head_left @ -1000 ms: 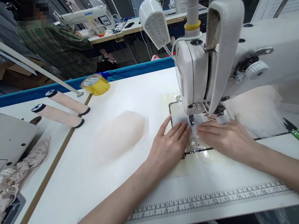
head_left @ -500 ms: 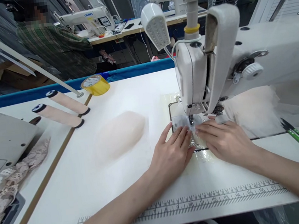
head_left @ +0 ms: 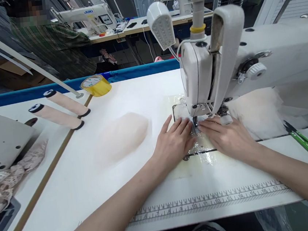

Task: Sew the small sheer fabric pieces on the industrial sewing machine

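My left hand (head_left: 173,139) lies palm down on the bed of a white sewing machine (head_left: 199,70), its fingers stretched out just left of the presser foot (head_left: 195,121). On the other side, my right hand (head_left: 229,135) rests flat with its fingertips close to the foot. Between the fingertips, a bit of thin see-through material (head_left: 196,130) shows; its edges are mostly covered by my hands. Clear film covers the metal needle plate (head_left: 201,146). A sheer beige fabric piece (head_left: 127,136) lies to the left of my left hand.
Pale fabric (head_left: 258,113) and green-handled thread snips (head_left: 307,145) lie at the right. Two beige thread cones (head_left: 56,116) and a yellow tape roll (head_left: 96,85) are at the left. A printed ruler (head_left: 207,202) runs along the front edge. A person (head_left: 50,49) sits beyond the table.
Both hands have slid slightly away from me, toward the needle area, and the small see-through material has moved further under the foot. The view has shifted a little.
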`<state>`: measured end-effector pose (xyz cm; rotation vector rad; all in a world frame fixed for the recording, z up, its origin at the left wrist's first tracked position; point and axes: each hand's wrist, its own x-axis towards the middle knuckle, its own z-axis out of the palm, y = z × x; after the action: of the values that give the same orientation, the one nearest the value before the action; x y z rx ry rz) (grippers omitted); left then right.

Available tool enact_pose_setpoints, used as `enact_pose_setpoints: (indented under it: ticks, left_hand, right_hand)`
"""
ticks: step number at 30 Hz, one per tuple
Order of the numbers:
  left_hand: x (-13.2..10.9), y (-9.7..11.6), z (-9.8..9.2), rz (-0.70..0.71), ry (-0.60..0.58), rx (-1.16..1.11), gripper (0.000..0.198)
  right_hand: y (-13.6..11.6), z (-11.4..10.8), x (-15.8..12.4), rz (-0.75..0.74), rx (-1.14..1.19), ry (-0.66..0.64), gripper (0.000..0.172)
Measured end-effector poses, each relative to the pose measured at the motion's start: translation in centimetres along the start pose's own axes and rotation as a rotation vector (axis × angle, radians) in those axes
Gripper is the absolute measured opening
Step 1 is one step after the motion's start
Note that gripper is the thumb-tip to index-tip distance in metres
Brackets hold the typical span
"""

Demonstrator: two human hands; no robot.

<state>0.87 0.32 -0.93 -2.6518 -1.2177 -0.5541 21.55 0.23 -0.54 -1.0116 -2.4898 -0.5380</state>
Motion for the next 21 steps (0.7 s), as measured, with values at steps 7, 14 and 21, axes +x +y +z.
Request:
enact_pose_setpoints:
  ticks: [7,14,21]
  left_hand:
    - [0.0,0.0,0.0,-0.026,0.010,0.046,0.039]
    - [-0.8,2.5,-2.1,-0.051,-0.169,0.096,0.031]
    - [-1.2,3.4,-3.9,-0.142,-0.243,-0.202,0.030]
  right_hand:
    - [0.2,-0.7,-0.2,0.003,-0.016,0.020,0.026]
    - [0.2,-1.1,0.0,-0.004,0.023,0.064,0.026]
    - [0.5,-1.2,-0.1,0.023,0.154,0.061,0.029]
